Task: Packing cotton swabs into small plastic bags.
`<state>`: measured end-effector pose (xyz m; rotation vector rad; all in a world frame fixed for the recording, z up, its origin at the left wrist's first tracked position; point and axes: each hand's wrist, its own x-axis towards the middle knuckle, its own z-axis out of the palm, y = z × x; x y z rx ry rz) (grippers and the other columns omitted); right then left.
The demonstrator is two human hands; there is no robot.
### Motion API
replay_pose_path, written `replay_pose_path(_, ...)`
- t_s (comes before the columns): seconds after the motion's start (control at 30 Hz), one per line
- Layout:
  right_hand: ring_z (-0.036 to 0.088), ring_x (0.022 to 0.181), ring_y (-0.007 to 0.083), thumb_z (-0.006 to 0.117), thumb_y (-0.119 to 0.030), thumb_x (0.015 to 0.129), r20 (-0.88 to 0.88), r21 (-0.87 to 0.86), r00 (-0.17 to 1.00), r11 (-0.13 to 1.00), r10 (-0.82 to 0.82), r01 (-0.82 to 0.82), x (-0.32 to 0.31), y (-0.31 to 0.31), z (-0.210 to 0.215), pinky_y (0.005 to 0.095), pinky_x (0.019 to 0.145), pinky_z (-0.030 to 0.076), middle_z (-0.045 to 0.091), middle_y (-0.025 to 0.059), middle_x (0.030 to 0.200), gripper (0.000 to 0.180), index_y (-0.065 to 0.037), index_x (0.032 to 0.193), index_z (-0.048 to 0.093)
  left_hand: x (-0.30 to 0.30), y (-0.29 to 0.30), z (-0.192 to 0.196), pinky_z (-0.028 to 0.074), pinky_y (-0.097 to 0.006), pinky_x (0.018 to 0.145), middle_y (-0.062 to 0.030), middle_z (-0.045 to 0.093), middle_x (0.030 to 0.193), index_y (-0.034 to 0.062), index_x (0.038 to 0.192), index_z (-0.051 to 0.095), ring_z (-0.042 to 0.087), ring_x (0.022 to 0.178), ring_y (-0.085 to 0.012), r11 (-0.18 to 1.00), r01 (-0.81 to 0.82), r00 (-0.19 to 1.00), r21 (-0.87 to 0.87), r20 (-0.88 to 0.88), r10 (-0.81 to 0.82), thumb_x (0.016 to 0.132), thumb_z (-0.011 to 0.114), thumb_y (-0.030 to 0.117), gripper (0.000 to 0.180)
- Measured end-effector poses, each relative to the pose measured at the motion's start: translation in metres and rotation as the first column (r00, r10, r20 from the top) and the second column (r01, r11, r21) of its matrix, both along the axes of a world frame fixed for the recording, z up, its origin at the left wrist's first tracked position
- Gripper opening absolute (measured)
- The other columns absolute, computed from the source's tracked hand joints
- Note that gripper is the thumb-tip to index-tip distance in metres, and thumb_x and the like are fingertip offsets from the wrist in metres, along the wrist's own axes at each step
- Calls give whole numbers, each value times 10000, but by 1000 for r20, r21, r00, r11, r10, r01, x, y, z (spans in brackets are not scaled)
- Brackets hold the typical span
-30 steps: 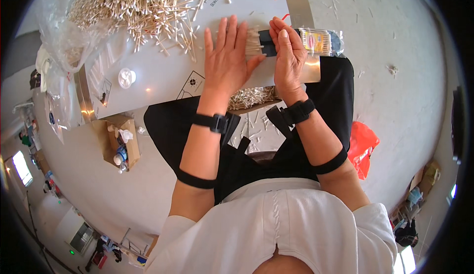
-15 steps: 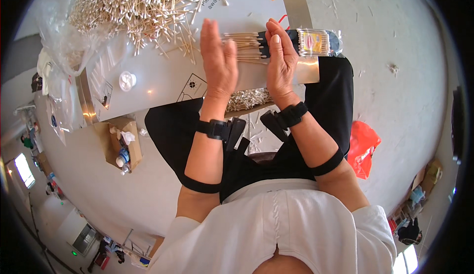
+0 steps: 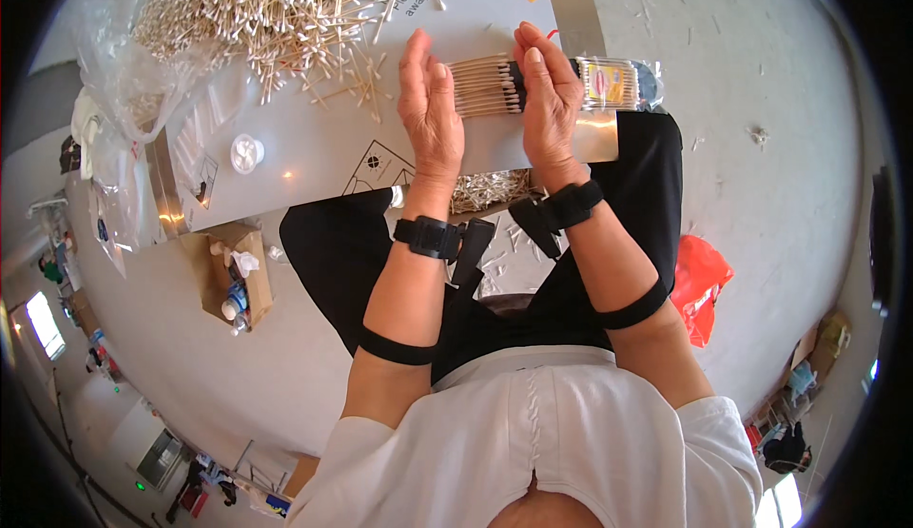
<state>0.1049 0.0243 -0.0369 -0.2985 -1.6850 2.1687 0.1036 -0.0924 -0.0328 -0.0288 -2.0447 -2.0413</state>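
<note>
Since your left hand (image 3: 434,114) shifted right, edge-on, to the near-left ends, the row of cotton swabs (image 3: 483,86) looks tighter and straighter than half a second ago; reads as squaring up. Fingers on both hands: straight, together, pinching nothing visible. Row lies on the tabletop (image 3: 314,152) between your palms, right ends over a dark strip (image 3: 517,81). Your right hand (image 3: 552,109) hides where that strip runs. Just right of it: clear-wrapped swab packet (image 3: 609,86), limiting room that side. Left: stray swabs (image 3: 366,86), then the big swab heap (image 3: 257,19) and crumpled clear plastic bag (image 3: 124,81). Small round tub (image 3: 247,153) sits well clear of you.
</note>
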Motion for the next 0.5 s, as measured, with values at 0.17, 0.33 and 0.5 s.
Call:
replay_pose_path(0.17, 653, 750, 198, 668, -68, 853, 138, 391, 990, 918, 16, -69, -12, 31, 7, 323, 705, 523, 643, 104, 806, 83, -13, 911, 689, -4, -32, 5, 358, -447, 1095, -170, 448, 1437, 2, 1359, 462, 425, 1339, -336, 798, 35, 988, -601, -101, -119, 862, 614, 59, 523)
replay_pose_path(0.33, 648, 720, 327, 668, -96, 797, 102, 764, 975, 613, 196, -203, -34, 47, 23, 374, 682, 530, 658, 150, 777, 75, -44, 848, 683, 8, -32, 12, 261, -501, 1133, -183, 400, 1472, 2, 1382, 439, 330, 1390, -386, 603, 7, 978, -798, -121, -172, 773, 709, 157, 683)
replay_pose_path(0.5, 655, 740, 361, 620, -116, 802, 315, 736, 892, 511, 323, -445, -48, 60, 39, 403, 679, 530, 671, 155, 764, 93, -48, 818, 682, 25, -37, 13, 219, -528, 1146, -185, 360, 1506, 19, 1400, 437, 276, 1424, -385, 578, 32, 977, -816, -96, -189, 791, 721, 241, 707)
